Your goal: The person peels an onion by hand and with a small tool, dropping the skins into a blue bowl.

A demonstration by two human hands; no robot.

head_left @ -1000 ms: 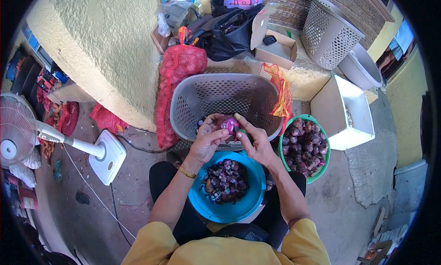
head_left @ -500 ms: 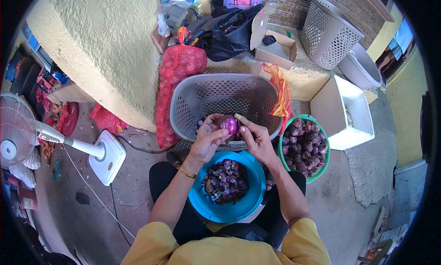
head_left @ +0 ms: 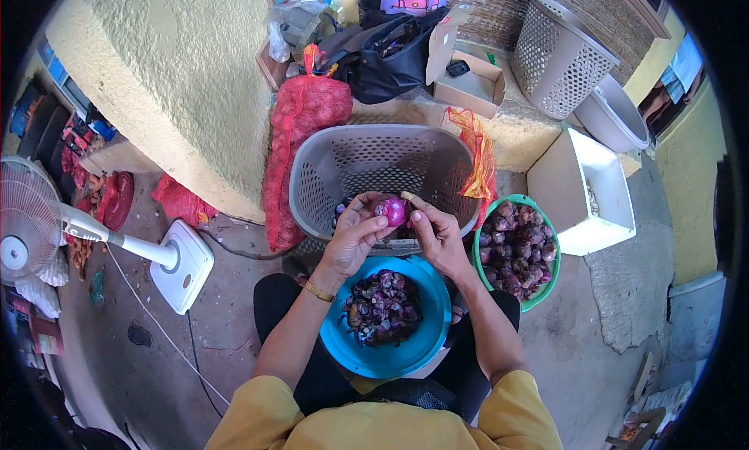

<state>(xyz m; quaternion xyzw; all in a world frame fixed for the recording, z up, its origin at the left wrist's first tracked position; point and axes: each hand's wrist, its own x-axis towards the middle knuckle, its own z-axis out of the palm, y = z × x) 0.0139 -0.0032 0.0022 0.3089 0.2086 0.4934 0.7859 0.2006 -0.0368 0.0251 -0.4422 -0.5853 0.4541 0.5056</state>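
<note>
Onion [head_left: 392,210] clamped in left hand [head_left: 353,233], over near rim of gray basket [head_left: 312,181]; right hand [head_left: 437,235] beside onion, grip unclear.

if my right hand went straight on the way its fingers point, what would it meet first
Most likely the purple onion in the left hand: the right hand points toward it from close by, though depth is unclear here.
</note>
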